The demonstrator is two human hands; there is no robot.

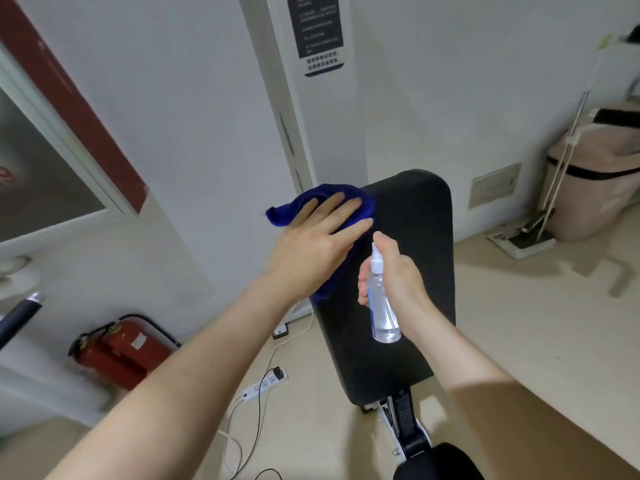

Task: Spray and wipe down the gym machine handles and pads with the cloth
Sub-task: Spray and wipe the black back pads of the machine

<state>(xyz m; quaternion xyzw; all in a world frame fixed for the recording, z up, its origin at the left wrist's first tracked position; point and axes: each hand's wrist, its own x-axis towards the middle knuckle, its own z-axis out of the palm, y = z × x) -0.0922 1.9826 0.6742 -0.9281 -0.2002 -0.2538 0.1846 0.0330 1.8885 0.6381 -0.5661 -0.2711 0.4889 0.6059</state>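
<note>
A long black bench pad (pixel 419 216) runs away from me in the middle of the view. My left hand (pixel 311 247) lies flat with fingers spread on a blue cloth (pixel 294 202), pressing it against the pad's upper left edge. Part of the cloth hangs down the pad's left side below my wrist. My right hand (pixel 398 275) grips a clear spray bottle (pixel 381 306) with a white nozzle, held over the pad's middle, the forefinger resting on top of the nozzle. The nozzle points toward the far end of the pad.
A red fire extinguisher (pixel 121 348) lies on the floor at left by the wall. A white power strip (pixel 263 386) and cables trail beneath the bench. A bin (pixel 595 188) and a dustpan with broom (pixel 519 237) stand at right. A white column (pixel 311 98) rises behind the pad.
</note>
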